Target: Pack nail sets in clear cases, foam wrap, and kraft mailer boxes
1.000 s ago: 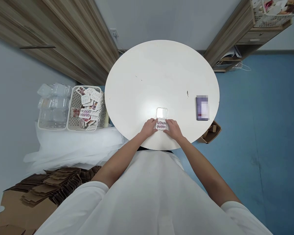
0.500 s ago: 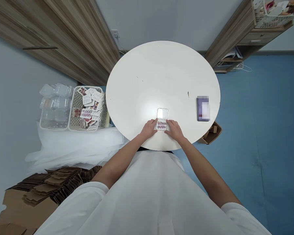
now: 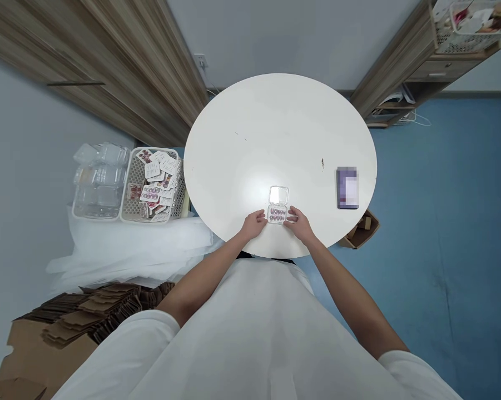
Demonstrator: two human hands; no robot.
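A small clear plastic case (image 3: 278, 194) lies on the white table with its lid raised away from me. In its near half sits a set of pink-purple press-on nails (image 3: 277, 215) in two rows. At the case's left edge is my left hand (image 3: 253, 224), fingers apart and holding nothing. My right hand (image 3: 299, 224) is by the right edge, its fingers also spread, the fingertips close to the case. Whether any fingertip touches the plastic I cannot tell.
The oval white table (image 3: 275, 122) carries a purple box (image 3: 347, 188) at the right. To the left stand a white basket (image 3: 127, 208) of nail cards and a bin of clear plastic cases (image 3: 102, 178). Folded cardboard (image 3: 54, 355) lies lower left, and an open carton (image 3: 365, 230) sits beneath the table's right edge.
Both hands have loosened and drawn slightly apart from the case's sides. The case stays in place with its lid open. The whole view has shifted a little.
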